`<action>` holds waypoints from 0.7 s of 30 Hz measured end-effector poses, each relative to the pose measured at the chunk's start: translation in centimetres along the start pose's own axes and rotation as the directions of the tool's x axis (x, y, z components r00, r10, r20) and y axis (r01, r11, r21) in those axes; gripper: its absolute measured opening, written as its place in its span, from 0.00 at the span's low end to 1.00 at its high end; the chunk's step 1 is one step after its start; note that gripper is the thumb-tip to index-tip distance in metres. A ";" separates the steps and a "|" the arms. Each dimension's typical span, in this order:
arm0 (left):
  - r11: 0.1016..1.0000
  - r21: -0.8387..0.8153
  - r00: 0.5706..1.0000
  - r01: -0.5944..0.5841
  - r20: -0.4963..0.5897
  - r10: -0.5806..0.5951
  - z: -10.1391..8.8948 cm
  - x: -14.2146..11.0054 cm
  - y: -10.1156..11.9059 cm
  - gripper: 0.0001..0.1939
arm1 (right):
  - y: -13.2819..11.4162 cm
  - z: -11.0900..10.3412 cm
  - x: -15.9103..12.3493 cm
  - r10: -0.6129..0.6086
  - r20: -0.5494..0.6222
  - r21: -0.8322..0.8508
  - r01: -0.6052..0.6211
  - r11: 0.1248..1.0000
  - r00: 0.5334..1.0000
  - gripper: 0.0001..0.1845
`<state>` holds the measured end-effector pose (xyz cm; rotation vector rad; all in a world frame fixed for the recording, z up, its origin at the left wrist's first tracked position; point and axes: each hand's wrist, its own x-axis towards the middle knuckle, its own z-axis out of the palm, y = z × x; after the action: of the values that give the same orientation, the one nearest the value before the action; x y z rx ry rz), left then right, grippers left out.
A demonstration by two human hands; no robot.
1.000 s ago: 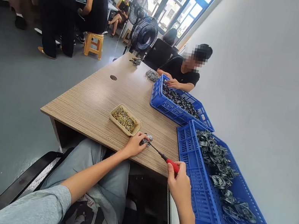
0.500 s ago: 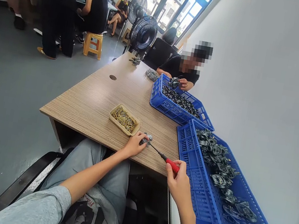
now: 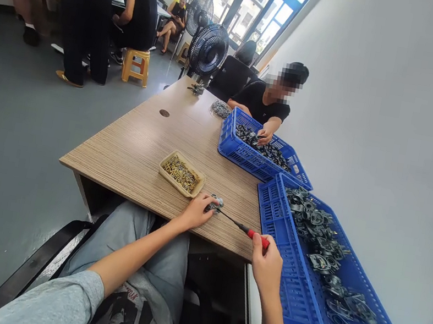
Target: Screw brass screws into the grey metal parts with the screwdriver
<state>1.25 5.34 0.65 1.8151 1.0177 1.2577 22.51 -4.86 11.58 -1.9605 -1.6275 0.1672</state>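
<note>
The left hand (image 3: 193, 211) closes on a metal casting (image 3: 215, 203) at the near edge of the surface (image 3: 123, 168), and the right hand (image 3: 266, 265) grips a red-handled screwdriver (image 3: 256, 234) against it. A blue crate (image 3: 270, 210) crowds that edge's right end.

"What's the left hand (image 3: 194, 213) on?"

"A small grey cast-metal part (image 3: 216, 203), held down near the edge of the wooden desk (image 3: 126, 151)."

"And the right hand (image 3: 265, 265)?"

"Gripping a red-handled screwdriver (image 3: 257, 238), tilted low, its thin steel shaft reaching the part."

Left hand (image 3: 194, 212) on casting (image 3: 216, 203), right hand (image 3: 264, 266) gripping screwdriver (image 3: 258, 234)
</note>
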 end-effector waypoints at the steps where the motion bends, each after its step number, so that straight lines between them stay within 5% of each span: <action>1: 1.000 0.018 1.000 -0.020 0.017 0.020 0.1 0.0 0.0 0.21 | 0.4 0.0 0.2 0.006 -0.018 0.024 -0.006 1.000 1.000 0.27; 6: 0.996 0.069 0.998 -0.055 0.038 0.052 0.3 -0.3 -0.1 0.23 | 3.5 1.0 1.1 0.105 -0.114 0.090 -0.095 0.991 0.988 0.30; 11: 1.000 0.023 1.000 -0.009 0.005 0.009 0.4 -0.2 -0.3 0.21 | 5.8 3.6 1.3 0.163 -0.152 -0.083 -0.177 0.981 0.975 0.30; 21: 0.993 -0.038 0.993 -0.114 0.033 0.115 0.9 -0.3 -0.9 0.31 | 7.8 6.6 2.2 0.099 -0.004 -0.277 -0.097 0.956 0.995 0.30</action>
<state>1.85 5.40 -0.52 1.8839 0.8766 1.2986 26.82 -1.20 2.76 -2.2552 -1.6329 -0.0142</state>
